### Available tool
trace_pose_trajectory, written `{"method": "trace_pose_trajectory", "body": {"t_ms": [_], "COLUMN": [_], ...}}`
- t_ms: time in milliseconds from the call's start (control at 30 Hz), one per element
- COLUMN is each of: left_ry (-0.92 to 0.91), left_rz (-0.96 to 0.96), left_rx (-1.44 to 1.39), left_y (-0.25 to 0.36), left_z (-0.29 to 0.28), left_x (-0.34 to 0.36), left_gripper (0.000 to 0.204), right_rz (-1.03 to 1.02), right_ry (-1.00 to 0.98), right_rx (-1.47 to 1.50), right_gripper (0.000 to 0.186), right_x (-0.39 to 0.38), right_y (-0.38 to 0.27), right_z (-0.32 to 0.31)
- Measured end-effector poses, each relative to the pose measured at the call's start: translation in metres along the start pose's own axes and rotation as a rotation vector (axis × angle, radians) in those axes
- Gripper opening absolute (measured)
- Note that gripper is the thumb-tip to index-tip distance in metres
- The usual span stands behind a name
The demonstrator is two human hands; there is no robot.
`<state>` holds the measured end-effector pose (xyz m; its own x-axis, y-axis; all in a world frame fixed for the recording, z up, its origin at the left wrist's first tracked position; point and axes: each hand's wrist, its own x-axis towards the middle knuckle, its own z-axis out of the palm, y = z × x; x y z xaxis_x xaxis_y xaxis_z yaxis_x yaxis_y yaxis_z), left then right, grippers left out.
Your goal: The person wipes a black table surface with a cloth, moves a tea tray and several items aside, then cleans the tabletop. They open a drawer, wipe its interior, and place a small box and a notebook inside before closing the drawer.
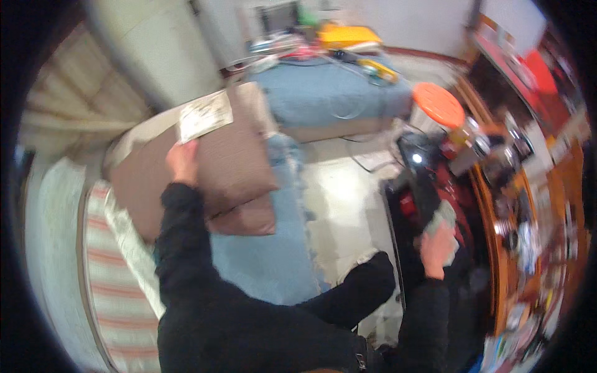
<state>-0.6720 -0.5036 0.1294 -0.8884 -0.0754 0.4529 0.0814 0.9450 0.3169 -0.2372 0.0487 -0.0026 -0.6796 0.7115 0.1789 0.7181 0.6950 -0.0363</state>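
Note:
My left hand reaches out over the brown cushions on the sofa. Its fingers are closed on the near corner of a pale, patterned flat piece; blur hides whether this is cloth or paper. On the right, my right hand is over the black glossy table. A crumpled grey-green cloth is gripped in it, showing beyond and beside the fingers. Whether the cloth touches the tabletop I cannot tell.
A blue-covered seat at the back bears cables and a yellow case. An orange round stool stands near the table's far end. Jars and bottles crowd a wooden cabinet at right. Pale floor tiles lie between sofa and table.

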Motion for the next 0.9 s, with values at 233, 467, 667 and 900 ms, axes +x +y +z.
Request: {"method": "trace_pose_trajectory", "body": {"t_ms": [233, 467, 667, 900], "left_ry": [0.162, -0.238, -0.88, -0.708], "left_rz": [-0.555, -0.159, 0.1, 0.539], "left_rx": [-1.189, -1.123, -1.325, -1.07], "left_y": [-0.006, 0.19, 0.393, 0.601], "left_z": [0.012, 0.027, 0.097, 0.157], "left_x": [-0.017, -0.142, -0.216, -0.273], "left_gripper": [0.034, 0.021, 0.033, 0.071], "right_rz": [0.07, 0.113, 0.1, 0.118], "right_ry": [-0.033, 0.009, 0.002, -0.022], "right_rx": [0.1, 0.124, 0.11, 0.184], "right_gripper": [0.084, 0.083, 0.083, 0.08], "right_x": [0.01, 0.06, 0.066, 0.065], "right_y": [0.006, 0.032, 0.039, 0.034], "right_z": [0.006, 0.015, 0.017, 0.002]}}
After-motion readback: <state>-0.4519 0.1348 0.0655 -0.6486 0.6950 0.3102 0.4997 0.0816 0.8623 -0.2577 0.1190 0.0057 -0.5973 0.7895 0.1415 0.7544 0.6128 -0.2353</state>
